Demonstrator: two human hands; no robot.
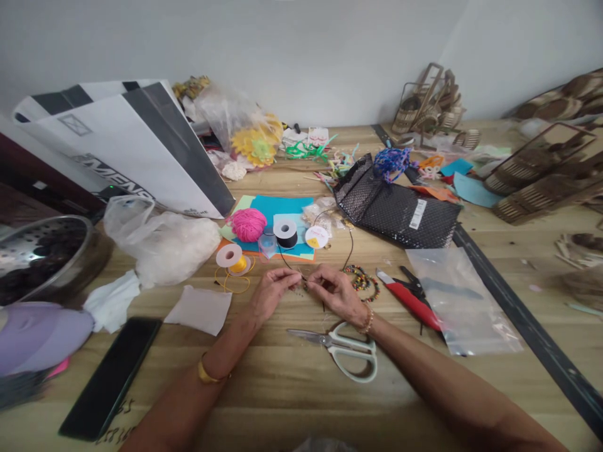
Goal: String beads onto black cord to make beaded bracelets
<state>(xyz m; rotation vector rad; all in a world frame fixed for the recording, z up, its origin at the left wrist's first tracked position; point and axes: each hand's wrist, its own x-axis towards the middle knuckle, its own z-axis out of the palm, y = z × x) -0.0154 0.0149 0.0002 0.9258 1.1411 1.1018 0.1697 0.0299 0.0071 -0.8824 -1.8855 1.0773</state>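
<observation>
My left hand [273, 292] and my right hand [335, 292] meet fingertip to fingertip over the wooden table [282, 402]. Both pinch a thin black cord [349, 248] that loops up toward the black thread spool [285, 232]. What sits at the pinch point is too small to make out. A beaded bracelet [362, 280] lies just right of my right hand. White-handled scissors [346, 348] rest below my hands.
Pink yarn ball [249, 224], yellow thread spool [233, 258] and coloured felt sheets [277, 210] lie behind. Red pliers [411, 301] and a clear zip bag [459, 307] are right. A phone [112, 376], white cloth [200, 309], plastic bag [162, 238] and metal colander [42, 251] are left.
</observation>
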